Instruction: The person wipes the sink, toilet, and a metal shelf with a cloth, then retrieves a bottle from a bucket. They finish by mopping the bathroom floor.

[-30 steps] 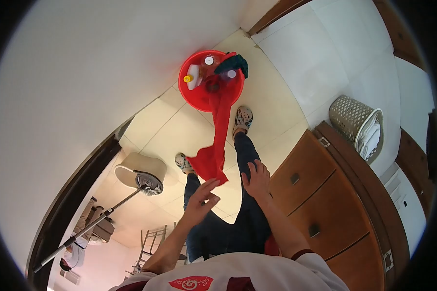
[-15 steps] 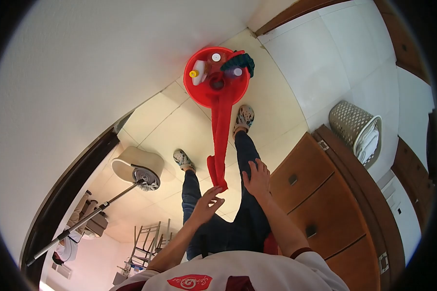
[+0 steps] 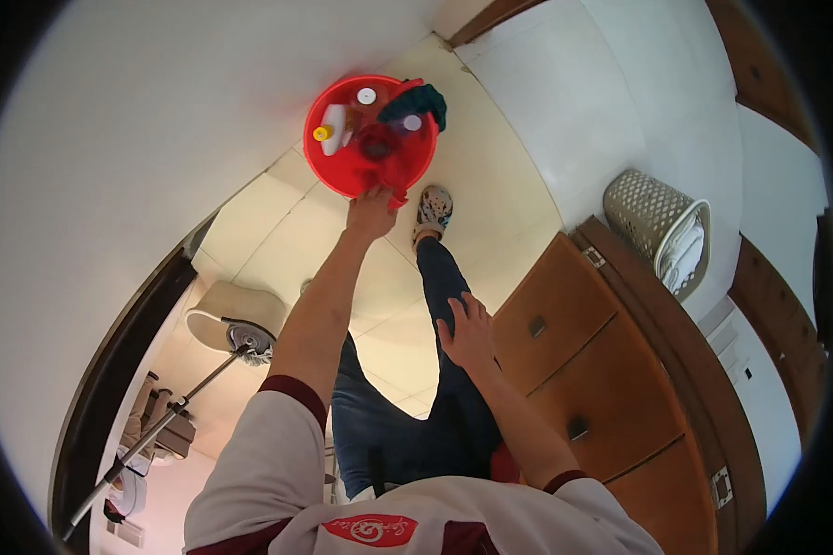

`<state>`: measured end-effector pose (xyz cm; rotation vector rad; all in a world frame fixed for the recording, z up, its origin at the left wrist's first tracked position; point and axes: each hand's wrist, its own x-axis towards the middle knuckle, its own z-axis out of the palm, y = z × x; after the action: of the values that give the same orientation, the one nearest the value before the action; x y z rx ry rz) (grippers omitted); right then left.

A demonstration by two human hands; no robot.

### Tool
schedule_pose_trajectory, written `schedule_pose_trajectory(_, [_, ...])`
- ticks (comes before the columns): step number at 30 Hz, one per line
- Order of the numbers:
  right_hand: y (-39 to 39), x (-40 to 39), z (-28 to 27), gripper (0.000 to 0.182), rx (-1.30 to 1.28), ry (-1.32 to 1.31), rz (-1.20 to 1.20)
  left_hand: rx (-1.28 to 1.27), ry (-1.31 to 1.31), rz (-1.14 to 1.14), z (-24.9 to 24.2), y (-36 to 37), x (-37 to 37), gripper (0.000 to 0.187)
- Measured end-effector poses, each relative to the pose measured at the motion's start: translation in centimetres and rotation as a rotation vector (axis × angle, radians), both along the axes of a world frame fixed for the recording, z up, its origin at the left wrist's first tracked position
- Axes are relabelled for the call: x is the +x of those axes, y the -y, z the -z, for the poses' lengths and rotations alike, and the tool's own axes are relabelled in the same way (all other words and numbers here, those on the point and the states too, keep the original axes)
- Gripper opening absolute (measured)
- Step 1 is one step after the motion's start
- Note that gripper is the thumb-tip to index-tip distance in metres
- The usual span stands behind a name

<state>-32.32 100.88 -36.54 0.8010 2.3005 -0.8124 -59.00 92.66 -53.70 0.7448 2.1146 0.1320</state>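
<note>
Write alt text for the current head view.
The left hand is at the near rim of a red bucket, beside some red cloth, while the right hand rests on the right leg. A yellow-capped bottle stands inside; dark green cloth hangs over the rim. A mop is at left, wooden drawers at right.

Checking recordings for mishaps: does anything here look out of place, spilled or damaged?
Only slightly odd: the dark green cloth hangs partly over the right rim of the red tub, not fully inside. No spill or damage shows.
</note>
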Motion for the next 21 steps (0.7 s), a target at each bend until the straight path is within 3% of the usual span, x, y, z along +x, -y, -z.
schedule_pose_trajectory(4, [-0.5, -0.3, 0.3, 0.049, 0.043, -0.036, -0.019, 0.251, -0.084, -0.225, -2.6, 1.1, 0.9, 0.055])
schedule_pose_trajectory(6, [-0.6, -0.7, 0.0, 0.049, 0.057, -0.071, -0.018, 0.385, -0.062, -0.3, -4.7, 5.1, 3.7, 0.053])
schedule_pose_trajectory(9, [-0.2, -0.8, -0.5, 0.048, 0.101, -0.095, -0.051, 0.281, -0.003, -0.409, -8.5, 15.5, 10.3, 0.048])
schedule_pose_trajectory(10, [0.2, -0.7, -0.9, 0.047, 0.114, -0.092, -0.058, 0.067, 0.201, -0.527, -12.6, 18.1, 11.2, 0.047])
schedule_pose_trajectory(11, [0.5, -0.8, -1.1, 0.046, 0.129, -0.091, -0.068, 0.057, 0.307, -0.538, -15.6, 21.5, 12.2, 0.049])
schedule_pose_trajectory(12, [1.0, -0.9, -1.4, 0.046, 0.14, -0.092, -0.081, -0.048, 0.183, -0.574, -15.5, 27.6, 15.7, 0.052])
schedule_pose_trajectory(14, [1.9, -0.3, -0.8, 0.045, 0.162, -0.113, 0.003, -0.235, 0.258, -0.712, -20.6, 35.8, 18.5, 0.048])
schedule_pose_trajectory(16, [3.3, -0.4, -0.6, 0.042, 0.173, -0.196, 0.061, -0.2, 0.167, -0.794, -24.9, 43.3, 21.0, 0.043])
schedule_pose_trajectory(18, [3.8, -1.2, -2.8, 0.037, 0.142, -0.254, 0.148, -0.411, 0.148, -0.759, -30.4, 46.8, 19.8, 0.045])
schedule_pose_trajectory(21, [5.2, -2.2, -6.3, 0.034, 0.097, -0.318, 0.12, -0.44, -0.091, -0.786, -32.5, 55.3, 19.9, 0.048])
